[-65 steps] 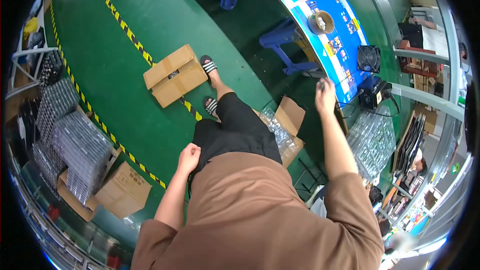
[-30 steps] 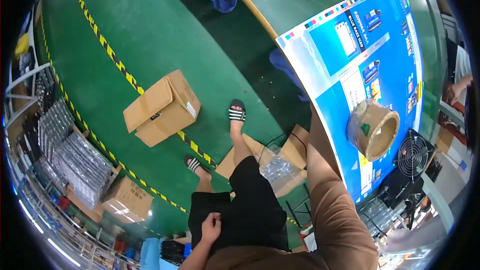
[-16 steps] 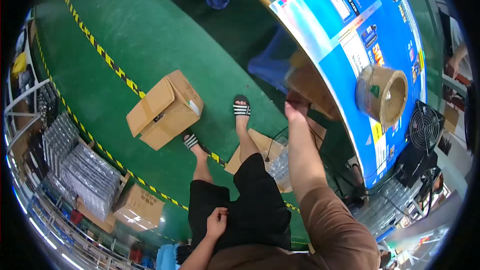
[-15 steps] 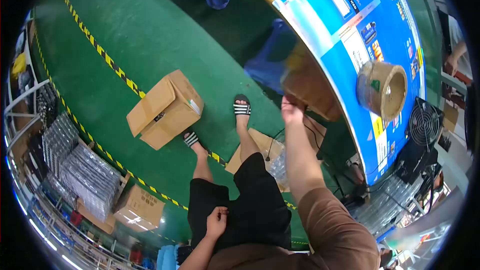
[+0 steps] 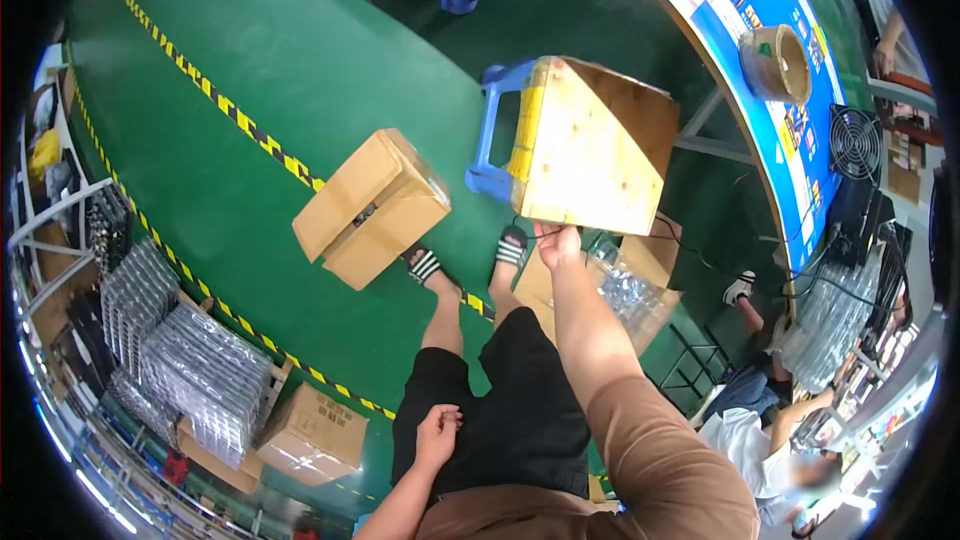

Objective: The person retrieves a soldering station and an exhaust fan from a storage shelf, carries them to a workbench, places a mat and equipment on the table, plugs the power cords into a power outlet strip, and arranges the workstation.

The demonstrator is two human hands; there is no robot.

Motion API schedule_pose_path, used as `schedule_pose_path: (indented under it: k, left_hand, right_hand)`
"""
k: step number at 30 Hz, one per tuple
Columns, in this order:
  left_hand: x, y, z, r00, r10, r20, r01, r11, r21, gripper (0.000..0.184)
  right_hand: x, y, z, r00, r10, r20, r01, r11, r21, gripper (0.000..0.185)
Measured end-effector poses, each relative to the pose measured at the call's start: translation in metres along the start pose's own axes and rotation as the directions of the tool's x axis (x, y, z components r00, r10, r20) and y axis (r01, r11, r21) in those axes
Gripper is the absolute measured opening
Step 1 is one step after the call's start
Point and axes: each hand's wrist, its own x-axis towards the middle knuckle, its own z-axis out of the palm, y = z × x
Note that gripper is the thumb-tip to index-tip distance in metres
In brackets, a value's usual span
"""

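Observation:
My right hand (image 5: 558, 244) is closed on the near edge of a stool, which has a light wooden board (image 5: 598, 148) as its seat and blue plastic legs (image 5: 490, 130). Yellow tape (image 5: 528, 130) runs along the board's left side. The stool looks pulled out beside the blue-topped table. A dark cord passes by my fingers, and my thumb side partly hides the board's edge. My left hand (image 5: 437, 434) rests on my black shorts with its fingers loosely curled, holding nothing visible.
A closed carton (image 5: 375, 208) stands on the green floor by my feet. Flattened cardboard with clear plastic (image 5: 630, 290) lies under my right arm. The table (image 5: 740, 30) carries a tape roll (image 5: 776, 64). Trays (image 5: 205, 370) are stacked left. Another person (image 5: 755, 445) is at lower right.
The stool has come out from beneath the table edge with my right hand, and its wooden top now shows fully. My view has shifted, and my left hand stays on my lap.

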Motion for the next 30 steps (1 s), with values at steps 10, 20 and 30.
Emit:
schedule_pose_path:
  k: [10, 20, 30]
  left_hand:
    - [0.004, -0.023, 0.032, 0.999, -0.011, 0.052, 0.018, 0.99, -0.143, 0.017]
    - [0.187, 0.152, 0.069, 0.91, 0.398, -0.113, -0.385, 0.915, 0.121, 0.05]
    - [0.18, 0.178, 0.13, 0.906, 0.422, -0.018, -0.265, 0.601, 0.754, 0.079]
  right_hand:
    - [-0.041, 0.033, -0.092, 0.988, 0.098, -0.117, -0.127, 0.952, -0.279, 0.029]
    - [-0.075, -0.144, -0.076, 0.786, -0.551, 0.281, 0.516, 0.332, -0.79, 0.042]
    - [-0.052, -0.149, -0.043, 0.701, -0.341, 0.626, 0.591, -0.213, -0.778, 0.043]
